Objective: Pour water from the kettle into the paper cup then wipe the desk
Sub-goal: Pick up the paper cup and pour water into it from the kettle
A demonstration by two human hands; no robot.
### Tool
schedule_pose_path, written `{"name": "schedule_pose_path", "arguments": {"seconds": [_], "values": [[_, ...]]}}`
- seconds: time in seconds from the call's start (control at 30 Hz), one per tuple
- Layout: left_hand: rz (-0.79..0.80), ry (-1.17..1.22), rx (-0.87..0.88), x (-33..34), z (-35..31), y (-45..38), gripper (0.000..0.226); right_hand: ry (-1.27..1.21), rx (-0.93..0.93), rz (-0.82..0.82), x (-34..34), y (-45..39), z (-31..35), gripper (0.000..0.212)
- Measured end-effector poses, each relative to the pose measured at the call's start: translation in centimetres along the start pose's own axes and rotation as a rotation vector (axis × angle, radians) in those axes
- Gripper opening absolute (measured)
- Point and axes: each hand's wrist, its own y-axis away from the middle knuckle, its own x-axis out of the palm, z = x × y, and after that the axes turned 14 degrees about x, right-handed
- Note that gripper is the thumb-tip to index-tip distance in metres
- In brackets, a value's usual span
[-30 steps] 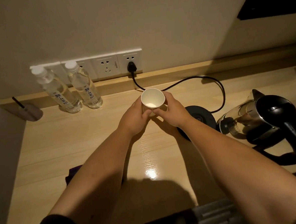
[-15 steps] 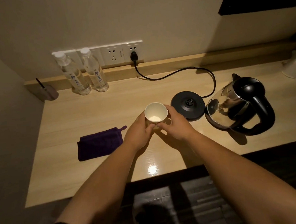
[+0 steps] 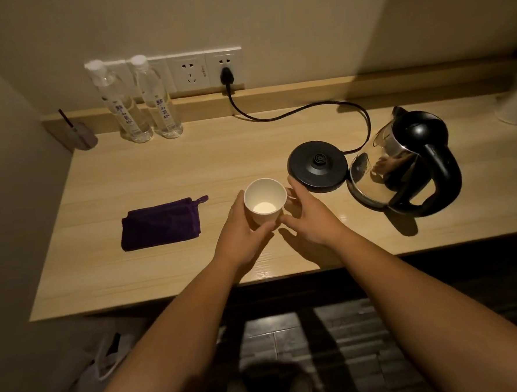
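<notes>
On the counter, the cloth lies left of the paper cup. The kettle base sits just behind-right of the cup, the kettle right of it. Two bottles stand at the back wall.

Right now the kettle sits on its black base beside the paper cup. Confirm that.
Not quite. In the head view the kettle stands on the desk to the right of its black base, not on it. The base is beside the paper cup.

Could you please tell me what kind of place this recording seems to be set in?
Probably a hotel room: a built-in wooden desk carries an electric kettle off its base, two sealed water bottles by wall sockets, and a paper cup.
</notes>
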Motion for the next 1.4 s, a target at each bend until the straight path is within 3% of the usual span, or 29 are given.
{"name": "schedule_pose_path", "arguments": {"seconds": [0.07,0.13,0.23,0.33,0.53,0.67,0.77,0.9,1.0,1.17,1.4], "values": [[-0.035,0.062,-0.052,0.3,0.5,-0.3,0.100,0.049,0.009,-0.067,-1.2,0.6,-0.5,0.085],[-0.059,0.107,-0.058,0.5,0.6,-0.6,0.109,0.101,-0.015,-0.146,-2.7,1.8,-1.0,0.079],[-0.091,0.253,-0.074,1.0,0.5,-0.9,0.095,0.241,-0.084,-0.271,-4.8,4.2,-1.5,0.064],[-0.095,0.210,-0.054,1.0,0.3,-0.7,0.073,0.376,-0.168,-0.397,-6.3,6.5,-1.5,0.051],[-0.078,0.167,-0.074,0.9,0.9,-0.7,0.079,0.427,-0.344,-0.671,-10.0,9.7,-0.8,0.036],[-0.077,0.089,-0.056,1.0,1.3,-0.8,0.073,0.428,-0.266,-0.854,-12.7,10.2,-1.4,0.034],[-0.075,0.066,-0.054,1.0,1.6,-0.8,0.075,0.373,-0.069,-0.998,-13.8,9.6,-2.4,0.045],[-0.071,0.015,-0.016,0.9,1.5,-0.9,0.076,0.001,0.147,-0.952,-14.3,7.8,-3.5,0.067],[-0.071,-0.010,-0.008,1.0,1.6,-0.9,0.078,-0.299,0.210,-0.874,-14.5,6.8,-4.0,0.053],[-0.083,-0.025,-0.014,1.1,1.6,-0.9,0.079,-0.420,0.182,-0.909,-14.3,6.4,-4.4,0.036],[-0.062,-0.029,-0.003,0.7,1.8,-1.0,0.080,-0.398,0.078,-0.910,-14.2,8.6,-3.7,0.038]]}}
